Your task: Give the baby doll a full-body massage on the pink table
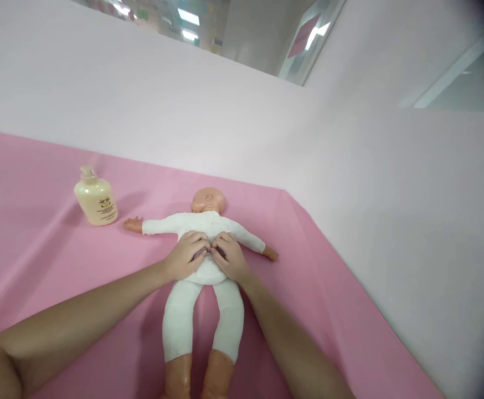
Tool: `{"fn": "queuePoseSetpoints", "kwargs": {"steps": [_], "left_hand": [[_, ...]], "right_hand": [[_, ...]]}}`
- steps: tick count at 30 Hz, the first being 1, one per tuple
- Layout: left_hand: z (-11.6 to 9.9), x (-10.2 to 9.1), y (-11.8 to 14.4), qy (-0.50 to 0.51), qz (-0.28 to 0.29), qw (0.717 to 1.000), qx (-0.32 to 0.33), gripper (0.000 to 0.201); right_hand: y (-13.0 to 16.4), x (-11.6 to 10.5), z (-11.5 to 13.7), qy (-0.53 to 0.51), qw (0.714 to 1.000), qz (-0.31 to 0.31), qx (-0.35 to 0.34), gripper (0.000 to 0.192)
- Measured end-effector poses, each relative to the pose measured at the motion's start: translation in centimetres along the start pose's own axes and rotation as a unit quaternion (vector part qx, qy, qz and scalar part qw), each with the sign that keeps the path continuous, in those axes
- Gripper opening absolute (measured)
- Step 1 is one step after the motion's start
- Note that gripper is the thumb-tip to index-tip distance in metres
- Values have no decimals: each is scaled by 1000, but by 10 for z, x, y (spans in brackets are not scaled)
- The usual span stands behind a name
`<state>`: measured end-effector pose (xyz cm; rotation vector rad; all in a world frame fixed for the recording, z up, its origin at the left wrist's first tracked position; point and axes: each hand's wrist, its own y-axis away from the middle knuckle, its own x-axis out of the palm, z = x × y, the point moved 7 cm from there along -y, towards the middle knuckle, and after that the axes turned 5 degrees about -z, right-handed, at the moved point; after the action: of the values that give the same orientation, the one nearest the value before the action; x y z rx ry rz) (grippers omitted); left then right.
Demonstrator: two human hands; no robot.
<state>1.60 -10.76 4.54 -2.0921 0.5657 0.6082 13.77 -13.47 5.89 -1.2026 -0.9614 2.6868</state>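
A baby doll (202, 221) in a white bodysuit lies on a pink sheet (38, 260), head away from me, arms spread out, bare feet toward me. My left hand (184, 256) and my right hand (231, 256) rest side by side on the doll's trunk, fingers curled, fingertips meeting at the middle and pinching the white fabric there. Both forearms reach in from the bottom of the view.
A cream pump bottle (96, 198) stands upright on the sheet left of the doll, just beyond its outstretched hand. A pale pink wall (350, 149) rises behind and to the right, meeting the sheet's edge.
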Motion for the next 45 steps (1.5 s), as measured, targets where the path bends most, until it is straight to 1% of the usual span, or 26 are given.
{"fn": "queuePoseSetpoints", "kwargs": {"steps": [8, 16, 23, 27, 32, 36, 41, 45], "left_hand": [[-1, -1, -3, 6, 1, 1000, -4, 16], [-1, -1, -2, 7, 0, 1000, -4, 17], [-1, -1, -2, 3, -3, 1000, -8, 16], [0, -1, -1, -8, -1, 1000, -13, 17], [1, -2, 0, -22, -13, 1000, -13, 17], [3, -1, -3, -13, -13, 1000, -18, 14], [5, -1, -6, 8, -27, 999, -27, 12], [7, -2, -8, 13, -29, 999, -41, 12]], "right_hand": [[-1, 1, 0, -6, 1000, 12, 5, 16], [0, 0, 1, -10, 1000, 12, 11, 12], [0, 1, 1, -5, 1000, 17, 4, 14], [0, -1, 2, 10, 1000, 10, 4, 13], [1, -1, 1, 11, 1000, 10, 12, 11], [-1, -1, -1, 6, 1000, 2, 27, 13], [-3, -1, -5, -12, 999, -15, 48, 14], [-2, 0, -9, -20, 998, -28, 53, 14]]}}
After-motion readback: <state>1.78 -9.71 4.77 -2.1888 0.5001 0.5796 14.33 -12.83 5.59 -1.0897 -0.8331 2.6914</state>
